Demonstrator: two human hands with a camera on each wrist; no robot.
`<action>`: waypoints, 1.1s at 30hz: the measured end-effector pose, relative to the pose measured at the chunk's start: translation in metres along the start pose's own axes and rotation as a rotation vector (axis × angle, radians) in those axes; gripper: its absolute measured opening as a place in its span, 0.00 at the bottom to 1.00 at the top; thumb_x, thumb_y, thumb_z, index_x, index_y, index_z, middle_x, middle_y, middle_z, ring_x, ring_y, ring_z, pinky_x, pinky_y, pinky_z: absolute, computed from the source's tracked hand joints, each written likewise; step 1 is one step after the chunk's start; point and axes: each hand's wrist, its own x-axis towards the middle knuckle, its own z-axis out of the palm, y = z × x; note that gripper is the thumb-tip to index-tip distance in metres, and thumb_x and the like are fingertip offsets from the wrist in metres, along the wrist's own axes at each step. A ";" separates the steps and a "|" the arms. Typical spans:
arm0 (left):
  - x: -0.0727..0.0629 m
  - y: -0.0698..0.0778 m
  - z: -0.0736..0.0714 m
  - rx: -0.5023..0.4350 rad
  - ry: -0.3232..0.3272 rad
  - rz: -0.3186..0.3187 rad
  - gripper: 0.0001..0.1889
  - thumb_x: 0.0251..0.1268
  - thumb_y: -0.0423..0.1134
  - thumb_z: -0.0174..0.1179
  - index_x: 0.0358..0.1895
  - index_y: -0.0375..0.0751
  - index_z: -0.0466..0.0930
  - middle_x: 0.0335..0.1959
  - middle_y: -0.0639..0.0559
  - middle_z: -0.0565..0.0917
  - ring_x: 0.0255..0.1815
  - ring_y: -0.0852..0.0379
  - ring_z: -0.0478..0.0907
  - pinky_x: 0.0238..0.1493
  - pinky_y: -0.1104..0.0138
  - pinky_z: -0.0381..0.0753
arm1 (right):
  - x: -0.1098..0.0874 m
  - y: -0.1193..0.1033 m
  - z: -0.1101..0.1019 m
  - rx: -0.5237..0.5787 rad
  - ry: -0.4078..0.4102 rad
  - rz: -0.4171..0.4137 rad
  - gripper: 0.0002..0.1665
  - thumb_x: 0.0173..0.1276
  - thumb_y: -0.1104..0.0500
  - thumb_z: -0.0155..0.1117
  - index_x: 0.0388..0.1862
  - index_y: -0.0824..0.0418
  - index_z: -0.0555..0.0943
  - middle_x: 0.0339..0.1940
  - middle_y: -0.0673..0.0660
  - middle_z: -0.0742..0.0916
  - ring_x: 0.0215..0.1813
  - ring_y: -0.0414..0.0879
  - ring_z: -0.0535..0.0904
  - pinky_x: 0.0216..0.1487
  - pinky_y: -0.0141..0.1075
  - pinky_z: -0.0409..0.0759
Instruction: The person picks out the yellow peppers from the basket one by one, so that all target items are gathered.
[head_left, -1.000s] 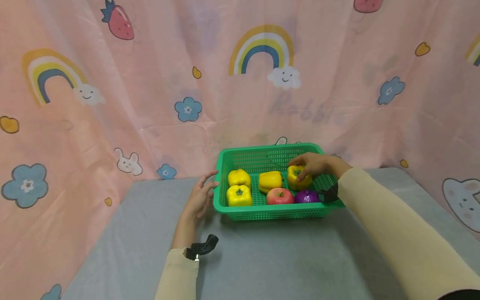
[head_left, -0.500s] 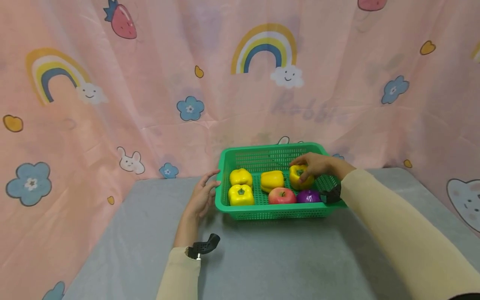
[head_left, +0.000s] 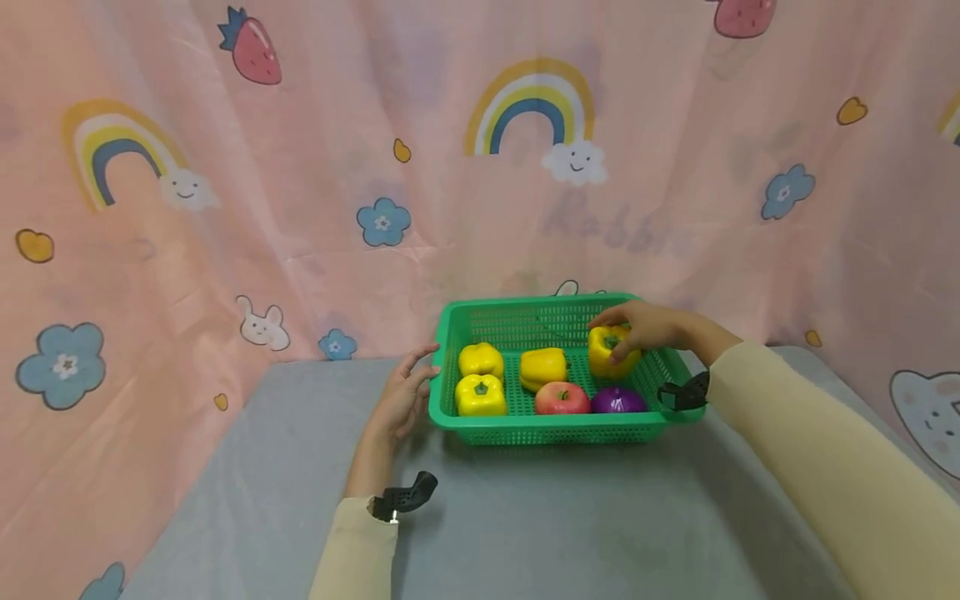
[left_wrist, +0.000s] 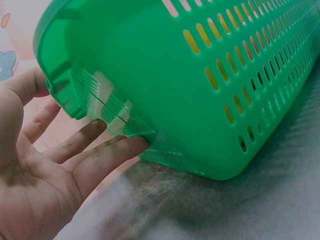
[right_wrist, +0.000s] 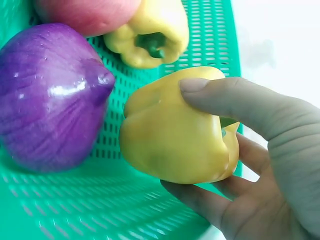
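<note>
My right hand [head_left: 654, 327] grips a yellow bell pepper [right_wrist: 172, 132] between thumb and fingers, its green stem towards the palm in the right wrist view. The pepper is over the right part of a green perforated basket [head_left: 570, 420]. Below it in the head view sits a purple onion [head_left: 618, 400], with a red apple [head_left: 562, 398] beside that. Another yellow bell pepper [head_left: 543, 367] lies on its side mid-basket. My left hand [head_left: 402, 396] is at the basket's left end; in the left wrist view its extended fingers [left_wrist: 107, 157] touch the end wall under the rim.
Two more yellow bell peppers, a rear one [head_left: 481, 360] and a front one [head_left: 481, 396], fill the basket's left side. The basket stands on a grey-covered table [head_left: 540, 517]. A pink patterned curtain [head_left: 300, 183] hangs directly behind.
My right hand has shifted a little to the right with the bell pepper, away from the pepper in the middle. My left hand stays at the basket's end.
</note>
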 end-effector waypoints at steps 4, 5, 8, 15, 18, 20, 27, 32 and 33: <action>0.000 -0.001 0.001 0.006 -0.002 -0.008 0.24 0.74 0.36 0.53 0.70 0.53 0.69 0.58 0.44 0.79 0.35 0.59 0.88 0.36 0.65 0.87 | -0.012 -0.001 -0.005 -0.024 0.009 -0.001 0.43 0.63 0.55 0.73 0.75 0.62 0.68 0.76 0.71 0.69 0.75 0.70 0.63 0.69 0.63 0.71; -0.001 -0.001 0.001 0.009 -0.003 -0.008 0.24 0.74 0.36 0.53 0.70 0.54 0.69 0.58 0.44 0.79 0.35 0.59 0.88 0.37 0.65 0.87 | -0.016 -0.001 -0.007 -0.031 0.013 -0.001 0.44 0.63 0.54 0.73 0.75 0.61 0.68 0.76 0.71 0.69 0.74 0.69 0.64 0.69 0.63 0.72; -0.001 -0.002 0.002 0.013 -0.003 -0.008 0.24 0.73 0.36 0.54 0.71 0.53 0.69 0.58 0.44 0.79 0.36 0.59 0.88 0.38 0.64 0.87 | -0.026 -0.002 -0.011 -0.056 0.030 -0.012 0.44 0.62 0.51 0.74 0.75 0.59 0.69 0.74 0.70 0.72 0.72 0.67 0.68 0.67 0.62 0.74; -0.001 -0.002 0.001 0.016 0.004 0.000 0.24 0.74 0.36 0.53 0.71 0.53 0.69 0.60 0.42 0.77 0.37 0.58 0.88 0.38 0.64 0.87 | -0.049 0.002 -0.017 -0.069 0.086 -0.054 0.44 0.60 0.48 0.75 0.72 0.59 0.70 0.71 0.68 0.76 0.69 0.66 0.72 0.62 0.59 0.80; -0.001 -0.001 0.000 0.027 -0.003 0.005 0.25 0.75 0.36 0.52 0.73 0.52 0.67 0.62 0.41 0.76 0.36 0.59 0.88 0.39 0.64 0.87 | -0.058 0.005 -0.017 -0.056 0.114 -0.071 0.42 0.60 0.49 0.75 0.70 0.60 0.70 0.69 0.66 0.77 0.69 0.67 0.73 0.61 0.58 0.81; -0.001 -0.001 -0.001 0.030 -0.004 0.008 0.25 0.75 0.36 0.52 0.73 0.51 0.66 0.63 0.41 0.75 0.36 0.59 0.88 0.38 0.64 0.87 | -0.064 0.007 -0.016 -0.042 0.136 -0.088 0.41 0.60 0.50 0.76 0.68 0.59 0.70 0.67 0.64 0.79 0.69 0.66 0.74 0.59 0.55 0.83; -0.002 -0.001 -0.003 0.011 -0.020 0.003 0.24 0.76 0.36 0.51 0.73 0.52 0.66 0.65 0.40 0.74 0.35 0.59 0.88 0.36 0.66 0.86 | -0.085 0.009 -0.018 -0.043 0.237 -0.115 0.38 0.63 0.50 0.73 0.69 0.59 0.73 0.66 0.62 0.80 0.64 0.65 0.77 0.54 0.52 0.86; -0.003 -0.001 -0.002 -0.002 -0.033 -0.002 0.24 0.77 0.36 0.51 0.72 0.53 0.66 0.63 0.42 0.75 0.35 0.60 0.88 0.35 0.67 0.86 | -0.098 0.018 -0.021 -0.027 0.303 -0.087 0.36 0.65 0.50 0.71 0.71 0.57 0.74 0.65 0.62 0.81 0.62 0.64 0.78 0.51 0.50 0.86; -0.003 -0.001 -0.002 -0.001 -0.035 -0.001 0.24 0.77 0.36 0.51 0.73 0.53 0.66 0.63 0.43 0.75 0.36 0.60 0.88 0.35 0.67 0.86 | -0.100 0.021 -0.021 -0.018 0.316 -0.089 0.36 0.66 0.50 0.71 0.71 0.57 0.74 0.65 0.62 0.81 0.62 0.64 0.78 0.51 0.49 0.86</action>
